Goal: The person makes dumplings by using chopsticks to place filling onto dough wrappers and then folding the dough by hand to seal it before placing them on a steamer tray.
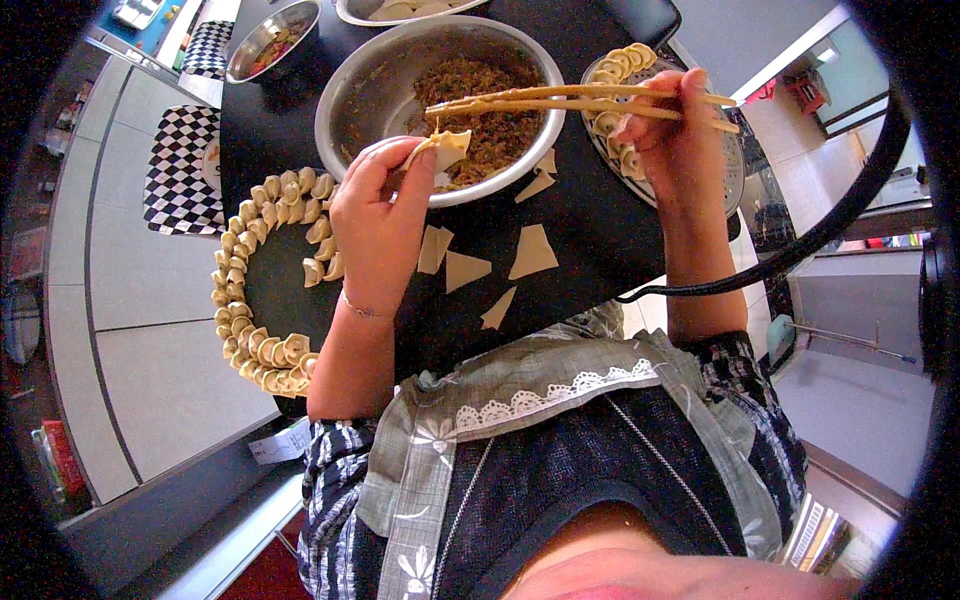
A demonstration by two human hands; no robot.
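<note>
Between the thumb and fingers of my left hand [386, 184] is a dough wrapper [451, 150], bent over on itself, above the near rim of a steel bowl [328, 112]. Brown minced filling [484, 86] lies in that bowl, mostly toward its right side. My right hand [679, 135] grips a pair of wooden chopsticks [555, 97]. Their tips reach over the bowl, just above the wrapper, and a thin strand of filling seems to hang from them. Several flat dough pieces [534, 251] lie on the black table [592, 240] in front of me.
Folded dumplings [259, 214] form a curved double row on the left. More dumplings [626, 64] rest on a perforated metal tray [731, 172] at right. A smaller steel bowl [236, 60] and another dish [360, 13] stand farther back. A black cable [810, 240] arcs across the right side.
</note>
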